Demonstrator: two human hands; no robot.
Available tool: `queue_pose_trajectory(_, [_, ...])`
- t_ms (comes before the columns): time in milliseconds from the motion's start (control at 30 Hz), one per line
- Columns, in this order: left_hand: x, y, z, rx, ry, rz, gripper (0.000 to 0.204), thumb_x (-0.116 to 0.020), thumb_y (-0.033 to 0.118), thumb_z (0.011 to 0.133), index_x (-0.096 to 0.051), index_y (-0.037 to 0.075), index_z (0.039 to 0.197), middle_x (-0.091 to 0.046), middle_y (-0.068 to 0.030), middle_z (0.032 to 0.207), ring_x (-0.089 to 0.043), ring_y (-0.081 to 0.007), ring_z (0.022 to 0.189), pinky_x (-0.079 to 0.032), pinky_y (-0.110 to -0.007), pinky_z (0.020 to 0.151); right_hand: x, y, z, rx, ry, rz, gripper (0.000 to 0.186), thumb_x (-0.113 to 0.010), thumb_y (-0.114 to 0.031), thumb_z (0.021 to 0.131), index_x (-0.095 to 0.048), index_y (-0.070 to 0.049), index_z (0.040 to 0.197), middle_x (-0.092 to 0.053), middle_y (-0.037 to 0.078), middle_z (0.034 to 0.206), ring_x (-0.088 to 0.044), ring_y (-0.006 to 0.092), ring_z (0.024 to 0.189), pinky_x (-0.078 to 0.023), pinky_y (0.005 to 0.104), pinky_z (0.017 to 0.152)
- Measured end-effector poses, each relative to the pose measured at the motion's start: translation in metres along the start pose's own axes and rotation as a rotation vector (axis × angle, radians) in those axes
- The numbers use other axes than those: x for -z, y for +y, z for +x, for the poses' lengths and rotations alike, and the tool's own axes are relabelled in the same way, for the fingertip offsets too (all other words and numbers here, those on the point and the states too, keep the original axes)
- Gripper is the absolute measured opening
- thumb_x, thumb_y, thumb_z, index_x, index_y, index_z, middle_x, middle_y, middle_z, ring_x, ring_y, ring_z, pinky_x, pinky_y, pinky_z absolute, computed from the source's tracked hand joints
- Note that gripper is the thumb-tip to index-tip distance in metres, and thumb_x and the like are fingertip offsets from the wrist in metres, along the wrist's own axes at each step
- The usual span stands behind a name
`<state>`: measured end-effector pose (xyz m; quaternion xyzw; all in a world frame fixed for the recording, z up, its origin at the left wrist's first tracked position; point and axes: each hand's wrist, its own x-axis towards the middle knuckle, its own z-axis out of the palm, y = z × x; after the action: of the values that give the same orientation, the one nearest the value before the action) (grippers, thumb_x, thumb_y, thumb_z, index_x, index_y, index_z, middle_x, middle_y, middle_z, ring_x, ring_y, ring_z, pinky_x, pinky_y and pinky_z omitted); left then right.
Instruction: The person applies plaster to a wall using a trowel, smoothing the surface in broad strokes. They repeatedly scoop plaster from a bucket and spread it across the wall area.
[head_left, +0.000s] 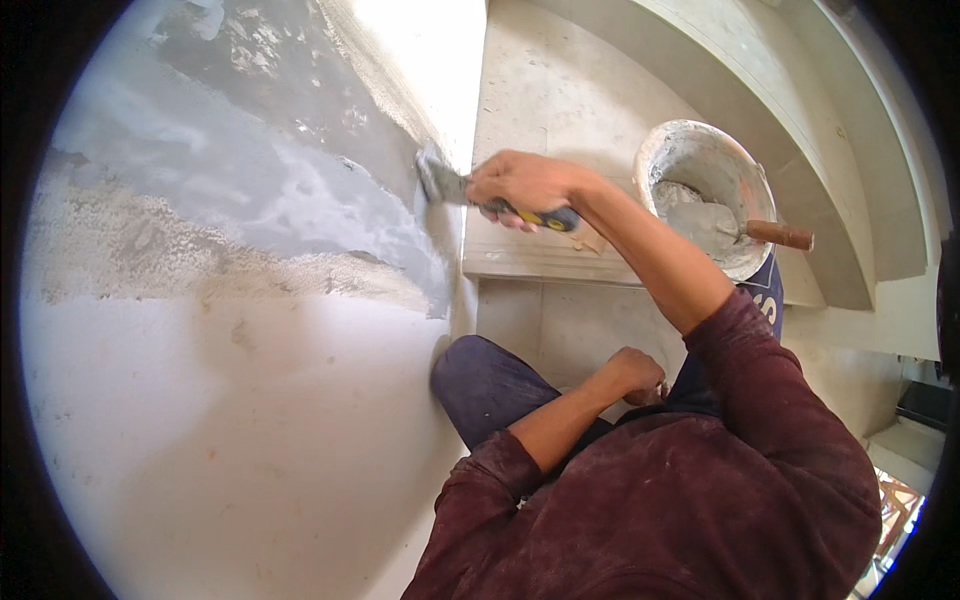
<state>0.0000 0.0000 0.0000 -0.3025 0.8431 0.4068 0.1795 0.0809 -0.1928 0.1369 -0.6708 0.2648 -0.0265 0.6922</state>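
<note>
My right hand point(520, 190) grips the black and yellow handle of a putty knife point(440, 180), whose plaster-smeared blade is at a grey plastered patch point(250, 150) on the white wall, by its right edge. My left hand point(635, 375) is down between my knees, fingers curled; what they hold, if anything, I cannot make out. A white plastic bucket point(660, 150), smeared with plaster, stands to the right of my right forearm, with a trowel point(780, 232) with a wooden handle lying in it over some grey compound.
Pale steps point(560, 80) rise beside the wall, the bucket on one of them. Curved pale edges point(840, 160) sweep round the upper right. My bent knees point(470, 370) are close to the wall. A dark object point(925, 400) sits at the far right.
</note>
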Motion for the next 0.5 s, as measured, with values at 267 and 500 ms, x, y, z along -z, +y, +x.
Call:
queue_pose_trajectory(267, [-0.038,-0.038,0.009,-0.061,0.485,-0.093,0.051,-0.064,0.008,0.064,-0.066,0.015,0.114,-0.067,-0.014,0.11,-0.063,-0.0333,0.103,-0.05,-0.044,0.086,-0.051,-0.002,-0.006,0.323,0.477,-0.011,0.033,-0.047,-0.026,0.099,-0.061,0.004,0.103,-0.05,0.006,0.053,-0.047,0.0132,0.042,-0.04,0.029,0.044])
queue_pose_trajectory(500, [-0.042,-0.01,0.008,-0.202,0.797,-0.199,0.052,-0.064,0.007,0.063,-0.065,0.015,0.114,-0.066,-0.0142,0.113,-0.062,-0.0336,0.106,-0.05,-0.044,0.087,-0.087,0.031,-0.018,0.415,0.347,-0.27,0.04,-0.047,-0.018,0.096,-0.051,0.0,0.131,-0.053,0.024,0.064,-0.052,0.0232,0.056,-0.045,0.0397,0.059])
